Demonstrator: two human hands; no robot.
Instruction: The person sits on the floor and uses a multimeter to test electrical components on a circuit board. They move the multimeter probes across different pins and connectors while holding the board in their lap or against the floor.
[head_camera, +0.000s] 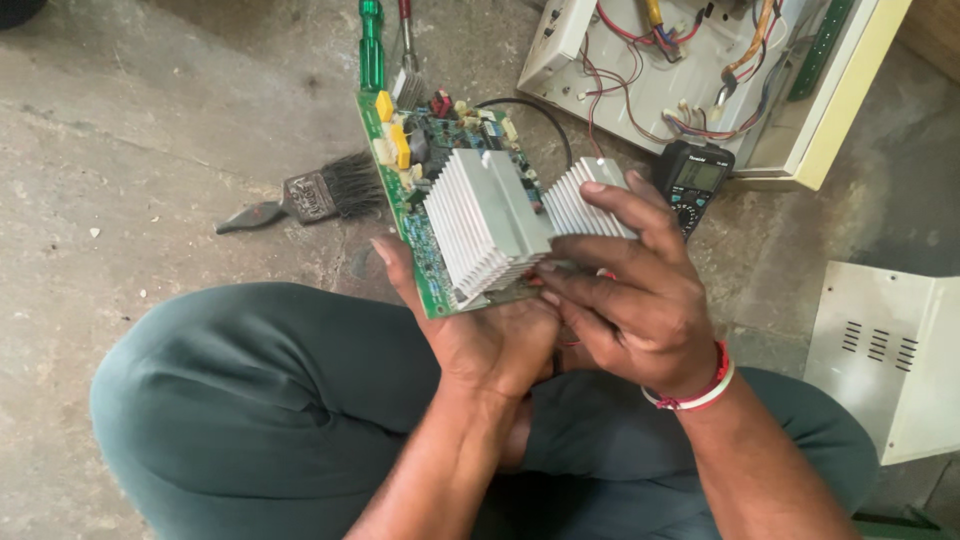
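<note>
Cross-legged on the concrete floor, I cradle a green circuit board in my left hand, palm cupped beneath it, while my right hand wraps its fingers over one finned heat sink; a multimeter lies just beyond.

Circuit board (two heatsinks) in both hands

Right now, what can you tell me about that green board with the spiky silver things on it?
The green circuit board is a flat rectangle, tilted up above the person's lap. Two ribbed silver heat sinks that look like metal sit on it, with yellow blocks and small parts near its far end. The left hand supports it from underneath, and the right hand grips the right heat sink.
</note>
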